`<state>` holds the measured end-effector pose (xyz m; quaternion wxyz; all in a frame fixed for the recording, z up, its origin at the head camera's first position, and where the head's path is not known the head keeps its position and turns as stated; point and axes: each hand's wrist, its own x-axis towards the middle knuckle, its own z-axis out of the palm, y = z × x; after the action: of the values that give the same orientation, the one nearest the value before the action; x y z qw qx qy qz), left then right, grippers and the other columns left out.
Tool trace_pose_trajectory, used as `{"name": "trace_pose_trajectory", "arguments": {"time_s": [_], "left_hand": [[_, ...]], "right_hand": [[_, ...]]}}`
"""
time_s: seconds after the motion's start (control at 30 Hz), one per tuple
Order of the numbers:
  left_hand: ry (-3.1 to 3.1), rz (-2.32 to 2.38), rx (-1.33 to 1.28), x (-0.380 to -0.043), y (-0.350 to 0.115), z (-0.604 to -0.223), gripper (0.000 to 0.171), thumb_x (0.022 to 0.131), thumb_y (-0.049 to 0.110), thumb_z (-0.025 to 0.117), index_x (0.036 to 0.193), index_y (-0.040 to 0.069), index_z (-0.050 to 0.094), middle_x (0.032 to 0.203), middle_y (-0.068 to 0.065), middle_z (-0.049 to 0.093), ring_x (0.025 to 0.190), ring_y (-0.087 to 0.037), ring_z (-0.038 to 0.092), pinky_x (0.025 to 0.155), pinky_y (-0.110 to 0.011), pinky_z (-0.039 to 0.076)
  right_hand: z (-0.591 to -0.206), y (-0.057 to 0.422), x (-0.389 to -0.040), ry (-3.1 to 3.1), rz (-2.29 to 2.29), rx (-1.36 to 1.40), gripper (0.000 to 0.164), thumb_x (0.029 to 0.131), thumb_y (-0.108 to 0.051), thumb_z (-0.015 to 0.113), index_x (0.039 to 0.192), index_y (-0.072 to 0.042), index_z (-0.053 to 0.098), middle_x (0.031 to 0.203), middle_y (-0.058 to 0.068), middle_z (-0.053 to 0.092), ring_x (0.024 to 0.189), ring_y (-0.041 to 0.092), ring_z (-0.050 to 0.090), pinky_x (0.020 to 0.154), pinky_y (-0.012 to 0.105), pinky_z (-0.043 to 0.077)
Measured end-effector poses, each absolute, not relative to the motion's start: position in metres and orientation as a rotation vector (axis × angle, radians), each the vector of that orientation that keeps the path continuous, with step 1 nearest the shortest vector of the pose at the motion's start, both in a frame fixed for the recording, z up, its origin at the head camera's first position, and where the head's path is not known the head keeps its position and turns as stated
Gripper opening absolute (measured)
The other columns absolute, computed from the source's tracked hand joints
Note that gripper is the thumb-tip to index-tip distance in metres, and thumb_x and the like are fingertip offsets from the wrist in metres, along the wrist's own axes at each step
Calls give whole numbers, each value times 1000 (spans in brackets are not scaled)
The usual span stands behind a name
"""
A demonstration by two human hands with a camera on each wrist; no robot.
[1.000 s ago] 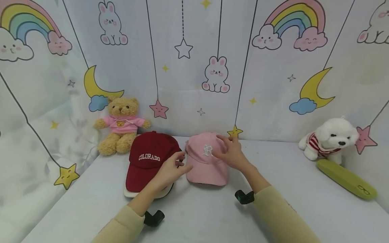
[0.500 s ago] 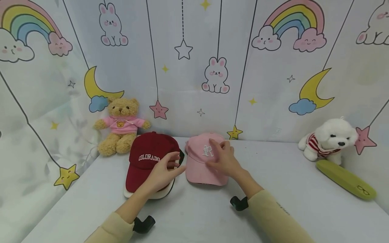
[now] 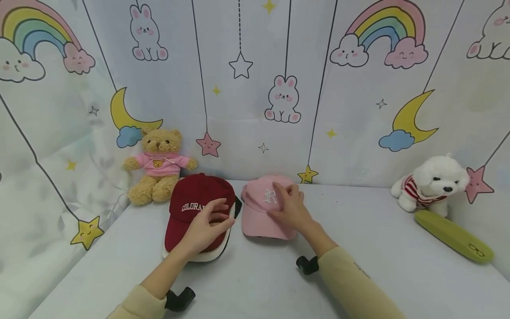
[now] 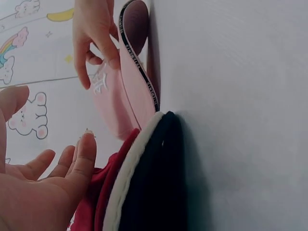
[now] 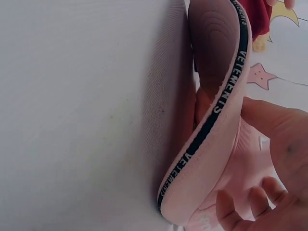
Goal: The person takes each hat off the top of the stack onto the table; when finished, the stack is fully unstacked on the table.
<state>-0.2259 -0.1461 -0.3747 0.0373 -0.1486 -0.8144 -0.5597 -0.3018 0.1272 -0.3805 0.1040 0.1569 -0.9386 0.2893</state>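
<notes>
A pink baseball cap (image 3: 260, 221) with a white letter on its front sits at the middle back of the table. My right hand (image 3: 295, 210) grips its crown from the right, fingers bent and thumb near the brim. In the right wrist view, the brim (image 5: 226, 120) shows a black lettered band along its edge. To the left, a dark red "COLORADO" cap (image 3: 201, 190) lies over a white brim edge (image 3: 215, 254), with dark navy below it in the left wrist view. My left hand (image 3: 205, 226) hovers over the red cap's right side, fingers spread, holding nothing.
A teddy bear (image 3: 161, 168) in a pink hoodie sits behind the red cap. At the right stand a white plush dog (image 3: 438, 179) and a green glasses case (image 3: 454, 235). A printed cloth (image 3: 350, 146) hangs behind the white table (image 3: 259, 283).
My right hand has moved left and down onto the pink cap, which has shifted slightly left and back. My left hand has drawn left, away from the pink cap, over the red one.
</notes>
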Motion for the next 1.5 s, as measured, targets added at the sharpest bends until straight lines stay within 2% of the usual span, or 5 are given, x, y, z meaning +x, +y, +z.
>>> {"name": "trace_pose_trajectory", "arguments": {"time_s": [0.47, 0.77, 1.2, 1.37, 1.5], "left_hand": [[-2458, -1708, -499, -222, -164, -379, 62, 95, 19, 73, 148, 7, 44, 136, -16, 55, 117, -29, 59, 94, -29, 51], [-2459, -1706, -483, -219, -169, -375, 62, 95, 19, 73, 148, 6, 44, 137, -17, 55, 117, -29, 59, 94, -28, 51], [-2455, -1704, -454, -215, -178, -374, 63, 94, 21, 74, 148, 7, 44, 138, -15, 54, 118, -30, 58, 96, -30, 50], [-2424, -1689, -454, -214, -182, -374, 62, 94, 20, 75, 147, 6, 45, 136, -15, 55, 117, -29, 59, 95, -25, 49], [-2399, -1703, -472, -213, -186, -376, 63, 94, 17, 74, 147, 4, 44, 136, -17, 55, 117, -31, 59, 93, -21, 48]], "right_hand": [[-385, 118, -317, -2763, 884, 422, 85, 88, -29, 81, 158, -19, 34, 131, 15, 32, 118, 35, 33, 81, 45, 49], [-383, 113, -324, -2792, 838, 402, 87, 89, -30, 80, 159, -18, 31, 129, 14, 33, 114, 33, 33, 79, 42, 47], [-381, 111, -334, -2817, 790, 366, 86, 90, -31, 77, 159, -14, 30, 131, 17, 31, 117, 38, 32, 80, 46, 49], [-374, 110, -333, -2804, 735, 378, 83, 90, -34, 78, 158, -16, 33, 131, 19, 35, 114, 37, 36, 83, 48, 47], [-365, 103, -331, -2767, 713, 408, 78, 91, -36, 76, 156, -16, 37, 134, 20, 39, 115, 39, 40, 88, 53, 44]]}}
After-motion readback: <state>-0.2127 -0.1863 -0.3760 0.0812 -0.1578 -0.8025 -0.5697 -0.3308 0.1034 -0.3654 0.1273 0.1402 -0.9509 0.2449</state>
